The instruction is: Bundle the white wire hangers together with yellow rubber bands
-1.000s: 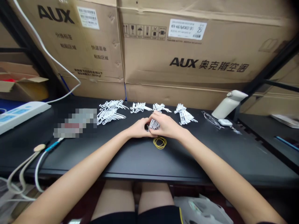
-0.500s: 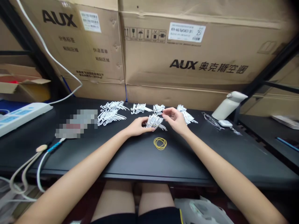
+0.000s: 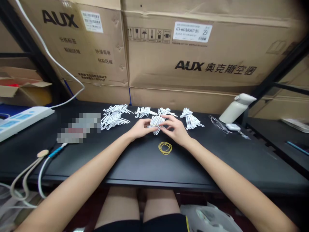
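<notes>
A bundle of white wire hooks (image 3: 155, 123) sits between my two hands at the middle of the black table. My left hand (image 3: 141, 129) grips its left side, thumb in front and fingers behind. From the right, my right hand (image 3: 175, 129) closes on the bundle with thumb and fingertips. More white hooks lie behind in piles: a large pile (image 3: 114, 116) at left, a small pile (image 3: 145, 111) and another pile (image 3: 166, 111) just beyond my hands, and one pile (image 3: 191, 119) at right. Yellow rubber bands (image 3: 165, 148) lie in front of the bundle.
Large cardboard boxes (image 3: 193, 77) stand along the table's back. A cream bottle (image 3: 235, 109), glasses (image 3: 218, 125) and a small white case (image 3: 232, 127) are at right. A white power strip (image 3: 24, 120) and a cable (image 3: 56, 151) lie at left, beside a blurred-out object (image 3: 79, 128).
My right hand has moved slightly left and down onto the bundle, which has turned between my hands. The pile behind my right hand shows more fully.
</notes>
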Demonstrator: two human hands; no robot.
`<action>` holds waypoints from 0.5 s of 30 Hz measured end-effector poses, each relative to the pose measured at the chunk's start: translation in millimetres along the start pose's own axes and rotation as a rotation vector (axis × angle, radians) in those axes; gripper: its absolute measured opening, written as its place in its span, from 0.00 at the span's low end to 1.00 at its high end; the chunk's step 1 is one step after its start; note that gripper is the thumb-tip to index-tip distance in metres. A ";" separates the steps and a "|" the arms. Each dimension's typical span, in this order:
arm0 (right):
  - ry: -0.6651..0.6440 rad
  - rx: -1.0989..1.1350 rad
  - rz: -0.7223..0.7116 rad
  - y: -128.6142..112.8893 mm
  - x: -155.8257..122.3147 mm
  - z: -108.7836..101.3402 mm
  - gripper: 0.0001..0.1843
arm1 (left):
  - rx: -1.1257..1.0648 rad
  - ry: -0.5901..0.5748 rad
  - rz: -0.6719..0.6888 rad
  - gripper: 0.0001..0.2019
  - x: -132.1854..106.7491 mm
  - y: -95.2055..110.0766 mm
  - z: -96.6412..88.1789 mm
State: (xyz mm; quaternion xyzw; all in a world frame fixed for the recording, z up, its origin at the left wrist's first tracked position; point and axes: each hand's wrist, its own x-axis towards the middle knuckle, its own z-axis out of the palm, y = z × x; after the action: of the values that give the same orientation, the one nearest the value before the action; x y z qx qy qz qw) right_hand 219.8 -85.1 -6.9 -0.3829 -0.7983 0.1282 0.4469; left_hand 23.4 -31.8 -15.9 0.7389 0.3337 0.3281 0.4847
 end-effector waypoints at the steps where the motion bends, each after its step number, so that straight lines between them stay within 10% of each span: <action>1: 0.006 -0.005 -0.001 0.9 -0.2 1.3 0.07 | 0.021 -0.003 0.014 0.24 0.3 -1.0 -0.5; 15: -0.057 -0.330 -0.015 -4.7 1.3 4.9 0.06 | 0.199 -0.005 0.039 0.26 2.0 -6.0 0.7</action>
State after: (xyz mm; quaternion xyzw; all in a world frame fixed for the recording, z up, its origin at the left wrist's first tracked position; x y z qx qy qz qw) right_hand 213.1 -86.6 -6.3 -0.4412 -0.8237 0.0028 0.3563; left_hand 24.0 -28.7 -21.5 0.7905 0.3490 0.3007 0.4036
